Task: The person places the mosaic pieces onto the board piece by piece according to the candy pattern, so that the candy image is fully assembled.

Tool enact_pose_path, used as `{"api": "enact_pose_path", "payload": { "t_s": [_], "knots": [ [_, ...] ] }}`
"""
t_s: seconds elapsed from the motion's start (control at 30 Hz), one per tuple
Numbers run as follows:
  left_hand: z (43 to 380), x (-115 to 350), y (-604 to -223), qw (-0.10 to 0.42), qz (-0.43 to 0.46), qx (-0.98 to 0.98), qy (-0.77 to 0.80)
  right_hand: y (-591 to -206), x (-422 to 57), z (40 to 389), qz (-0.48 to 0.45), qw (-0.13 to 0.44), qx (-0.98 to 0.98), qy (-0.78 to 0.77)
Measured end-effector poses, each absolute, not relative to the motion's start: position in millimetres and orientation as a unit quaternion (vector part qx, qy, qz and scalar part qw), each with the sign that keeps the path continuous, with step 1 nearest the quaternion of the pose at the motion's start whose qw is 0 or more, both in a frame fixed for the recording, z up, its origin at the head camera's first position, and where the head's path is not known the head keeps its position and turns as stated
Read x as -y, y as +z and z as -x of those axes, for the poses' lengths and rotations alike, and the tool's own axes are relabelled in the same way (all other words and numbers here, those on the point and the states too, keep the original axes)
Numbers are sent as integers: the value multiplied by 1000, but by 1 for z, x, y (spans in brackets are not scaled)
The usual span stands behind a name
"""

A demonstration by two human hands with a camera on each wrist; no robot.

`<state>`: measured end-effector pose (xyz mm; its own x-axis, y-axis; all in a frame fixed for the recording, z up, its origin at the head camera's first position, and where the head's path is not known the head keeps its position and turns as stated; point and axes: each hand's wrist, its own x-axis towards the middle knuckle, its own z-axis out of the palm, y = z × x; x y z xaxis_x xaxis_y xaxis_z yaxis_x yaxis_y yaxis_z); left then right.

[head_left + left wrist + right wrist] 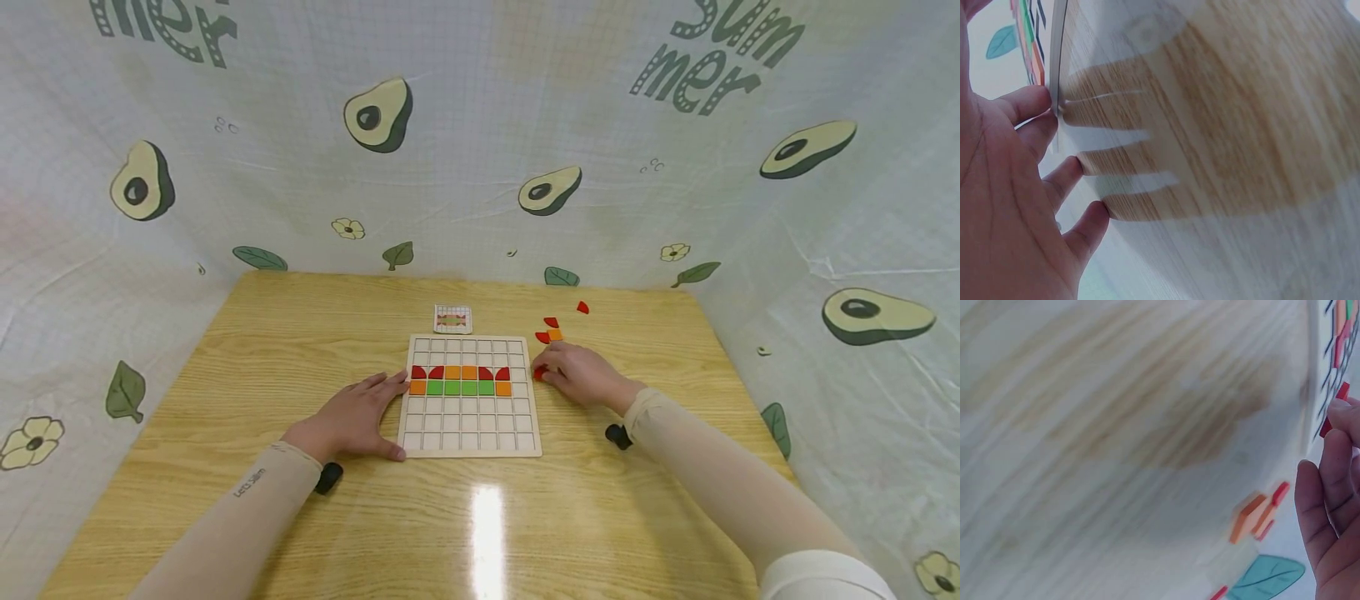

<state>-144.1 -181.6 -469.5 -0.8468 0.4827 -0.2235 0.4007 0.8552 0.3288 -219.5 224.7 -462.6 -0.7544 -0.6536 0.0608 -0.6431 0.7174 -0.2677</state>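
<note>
A pale square grid board (468, 442) lies on the table, with two rows of tiles across its upper middle. Red quarter-circle tiles (502, 374) flank orange squares in the upper of these rows; several green square tiles (452, 387) sit between orange end squares in the lower one. My left hand (352, 421) rests at the board's left edge, fingers spread and thumb by the lower left corner. Just off the right edge, my right hand (581, 375) pinches a red quarter-circle tile (1342, 392) between thumb and fingertips.
Beyond the right hand lie loose pieces: an orange square tile (555, 335), red tiles (551, 322) beside it, and another red tile (582, 307) farther back. A small pattern card (453, 319) lies behind the board. A printed cloth (465, 233) hangs around the table.
</note>
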Motion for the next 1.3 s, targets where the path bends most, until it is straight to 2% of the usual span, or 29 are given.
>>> {"api": "enact_pose_path", "payload": {
  "t_s": [0.3, 0.8, 1.3],
  "knots": [
    [144, 182, -468, 151, -233, -951, 136, -450, -185, 226, 382, 48, -908, -166],
    [146, 185, -470, 152, -238, -950, 136, -461, -59, 213, 490, 94, -856, -134],
    [145, 186, -466, 151, -246, -947, 142, -467, -38, 201, 501, 51, -859, -96]
  ]
}}
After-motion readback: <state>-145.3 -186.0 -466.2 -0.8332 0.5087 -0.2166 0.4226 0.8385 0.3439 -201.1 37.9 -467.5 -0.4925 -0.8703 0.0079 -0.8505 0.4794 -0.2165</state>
